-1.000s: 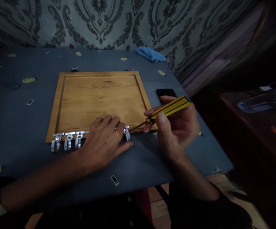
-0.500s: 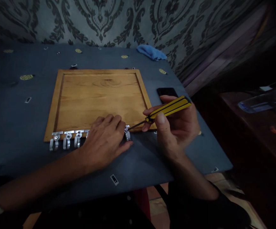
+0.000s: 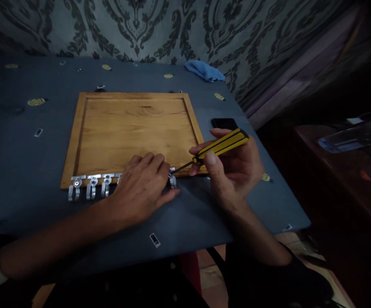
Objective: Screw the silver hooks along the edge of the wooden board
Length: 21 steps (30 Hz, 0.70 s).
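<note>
Yellow-handled, the screwdriver (image 3: 221,145) looks light and stiff, best held as the right grip (image 3: 237,167) clasps it, tip at the metal hook rail (image 3: 93,182) along the near edge of the wooden panel (image 3: 134,132). Whether the left grip (image 3: 142,188), atop the rail, pinches, I cannot tell.

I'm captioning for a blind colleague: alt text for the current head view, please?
A right hand aims a yellow-and-black screwdriver at the rightmost visible metal hook along the near edge of a wooden board; the left hand rests beside it.
</note>
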Motion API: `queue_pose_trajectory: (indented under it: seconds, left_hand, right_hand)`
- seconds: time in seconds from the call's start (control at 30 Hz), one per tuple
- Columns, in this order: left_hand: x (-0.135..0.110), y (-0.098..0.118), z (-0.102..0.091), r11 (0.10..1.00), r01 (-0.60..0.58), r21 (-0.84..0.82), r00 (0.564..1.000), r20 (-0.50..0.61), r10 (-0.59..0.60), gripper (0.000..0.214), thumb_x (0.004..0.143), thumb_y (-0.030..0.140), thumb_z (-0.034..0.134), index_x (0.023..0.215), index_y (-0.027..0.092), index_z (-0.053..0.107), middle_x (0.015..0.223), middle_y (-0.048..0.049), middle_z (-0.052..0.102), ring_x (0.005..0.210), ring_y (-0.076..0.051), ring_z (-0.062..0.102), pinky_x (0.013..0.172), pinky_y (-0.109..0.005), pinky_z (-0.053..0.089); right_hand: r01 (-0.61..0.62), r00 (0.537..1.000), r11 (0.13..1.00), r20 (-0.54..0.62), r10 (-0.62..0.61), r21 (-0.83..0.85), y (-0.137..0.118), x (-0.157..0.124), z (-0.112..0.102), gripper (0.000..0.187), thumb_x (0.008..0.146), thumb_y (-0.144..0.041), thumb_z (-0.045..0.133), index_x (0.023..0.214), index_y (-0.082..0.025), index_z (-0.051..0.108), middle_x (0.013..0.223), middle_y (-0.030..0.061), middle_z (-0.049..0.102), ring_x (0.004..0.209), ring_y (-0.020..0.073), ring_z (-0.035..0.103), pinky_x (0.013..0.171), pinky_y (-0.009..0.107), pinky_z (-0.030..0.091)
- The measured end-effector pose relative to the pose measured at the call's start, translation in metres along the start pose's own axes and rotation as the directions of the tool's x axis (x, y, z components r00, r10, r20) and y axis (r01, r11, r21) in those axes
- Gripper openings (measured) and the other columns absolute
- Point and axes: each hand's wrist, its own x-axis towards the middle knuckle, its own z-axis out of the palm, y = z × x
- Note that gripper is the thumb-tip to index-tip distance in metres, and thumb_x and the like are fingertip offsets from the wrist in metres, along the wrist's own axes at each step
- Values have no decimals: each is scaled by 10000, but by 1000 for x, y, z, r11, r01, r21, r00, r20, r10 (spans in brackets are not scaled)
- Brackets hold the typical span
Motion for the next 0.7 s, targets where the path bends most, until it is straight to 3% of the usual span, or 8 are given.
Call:
queue_pose_trajectory:
  seconds: [0.1,0.33,0.53,0.7]
  left_hand:
    - [-1,-1,1,1000,-6,3,1000,-16,6,362,951,451,620,1083,115,655,1062,-112,641,1058,-323,618,895,-477,518]
    - [-1,-3,5,999,-21,28,997,-75,24,382,952,469,617,1094,117,651,1086,-124,650,1060,-313,615,894,-461,508]
    - [-2,-3,4,1000,-20,21,997,-72,22,409,942,498,631,1101,122,644,1092,-122,649,1067,-311,616,899,-451,504]
    - [-1,-4,3,1000,-19,12,998,-52,20,411,935,503,639,1111,131,636,1071,-106,636,1056,-306,610,893,-444,499]
  right_hand:
    - [-7,1000,999,22,6,38,-2,3,1,238,942,-345,694,1173,-334,639,934,-11,731,575,118,649,488,271,604]
    - [-91,996,995,16,90,41,-7,7,3,187,875,-359,770,1023,-279,689,893,10,730,724,163,712,487,257,620]
    - [-102,995,993,27,101,52,-6,7,2,214,871,-391,771,1006,-260,669,893,-4,735,557,113,652,526,273,608]
    - [-112,994,991,15,112,70,-6,8,2,219,852,-391,791,963,-252,662,872,-13,708,531,103,630,501,267,581]
